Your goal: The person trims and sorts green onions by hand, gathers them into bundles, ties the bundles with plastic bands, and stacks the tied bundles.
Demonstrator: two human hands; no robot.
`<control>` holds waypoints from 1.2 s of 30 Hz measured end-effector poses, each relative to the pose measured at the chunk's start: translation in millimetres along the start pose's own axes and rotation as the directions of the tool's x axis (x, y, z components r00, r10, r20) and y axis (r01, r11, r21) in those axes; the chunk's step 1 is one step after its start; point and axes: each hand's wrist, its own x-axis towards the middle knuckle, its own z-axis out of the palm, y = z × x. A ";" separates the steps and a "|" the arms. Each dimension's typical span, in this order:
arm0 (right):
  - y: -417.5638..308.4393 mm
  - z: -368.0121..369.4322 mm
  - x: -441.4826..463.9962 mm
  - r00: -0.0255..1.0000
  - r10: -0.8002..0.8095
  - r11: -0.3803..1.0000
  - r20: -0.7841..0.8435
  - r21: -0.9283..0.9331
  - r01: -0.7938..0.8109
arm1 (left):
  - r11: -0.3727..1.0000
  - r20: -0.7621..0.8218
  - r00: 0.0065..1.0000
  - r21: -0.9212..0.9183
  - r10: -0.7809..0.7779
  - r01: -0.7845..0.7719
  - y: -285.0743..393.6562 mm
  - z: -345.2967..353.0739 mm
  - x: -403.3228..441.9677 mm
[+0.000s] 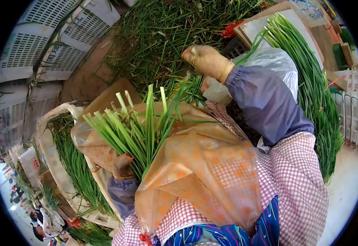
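Note:
My left hand (123, 165), in a glove with the fingertips showing, is wrapped round a bunch of green stalks (123, 133) over my lap. Their pale cut ends point up and away from me. My right hand (205, 61), gloved and bent at the wrist, is raised beyond my lap, its fingers pressed together near a small pale green piece; long green leaves pass by its wrist. An orange-patterned plastic apron (203, 164) covers my lap. A large bundle of green stalks (310, 90) lies on a board at the right.
Loose leaves (154, 37) cover the ground ahead. White slatted crates (25, 45) are stacked at the left. Beside my left arm stands a pale basket (52, 143) with greens in it. A clear plastic bag (279, 63) lies behind my right forearm. People (43, 221) are at the lower left.

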 end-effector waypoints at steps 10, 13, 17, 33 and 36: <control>22.9 32.4 26.0 0.847 0.237 0.626 0.476 0.592 -0.508 | 0.999 0.178 0.984 -0.051 0.019 -0.010 0.0 -53.3 -14.8; 16.2 40.8 20.4 0.908 0.130 0.578 0.399 0.713 -0.397 | 0.992 0.107 0.986 -0.002 0.126 -0.127 -5.2 -55.8 -16.2; -3.0 19.2 8.9 0.988 0.013 0.533 0.154 0.835 -0.137 | 0.996 0.224 0.972 -0.070 0.075 -0.060 -3.4 -27.9 -10.8; -125.4 47.4 -18.8 0.937 -0.316 0.745 -0.150 0.573 0.343 | 0.987 0.013 0.997 0.139 0.079 -0.080 -6.7 49.7 22.3; -131.2 50.5 -14.9 0.939 -0.314 0.802 -0.142 0.488 0.343 | 0.994 0.096 0.990 0.007 0.105 -0.107 -2.3 70.1 19.3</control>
